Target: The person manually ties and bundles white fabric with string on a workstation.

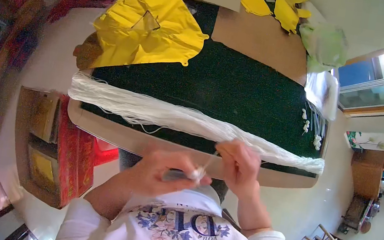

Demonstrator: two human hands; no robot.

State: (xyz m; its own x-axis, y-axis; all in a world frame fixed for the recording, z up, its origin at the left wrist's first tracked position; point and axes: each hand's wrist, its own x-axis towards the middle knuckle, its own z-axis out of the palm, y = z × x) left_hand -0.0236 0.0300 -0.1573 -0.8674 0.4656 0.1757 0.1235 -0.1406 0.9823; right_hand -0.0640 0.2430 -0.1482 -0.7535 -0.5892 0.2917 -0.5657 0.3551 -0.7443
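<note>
My left hand [171,173] is closed around a small bundle of white string [197,174], held close to my chest at the table's front edge. From the bundle, a thin strand runs up to my right hand [239,163], whose fingers pinch it. Both hands are slightly blurred. Just beyond them, a long skein of white string [168,114] stretches across the dark green table cover [237,87], its loose strands fanning out at the left. Several short white cords with knotted ends [317,135] lie at the table's right side.
Yellow sheeting with a cut-out [157,39] covers the far left of the table. Brown cardboard [264,46], more yellow pieces [287,7] and a pale green plastic bag [324,45] lie at the back. An open box with red sides [76,157] stands left of the table.
</note>
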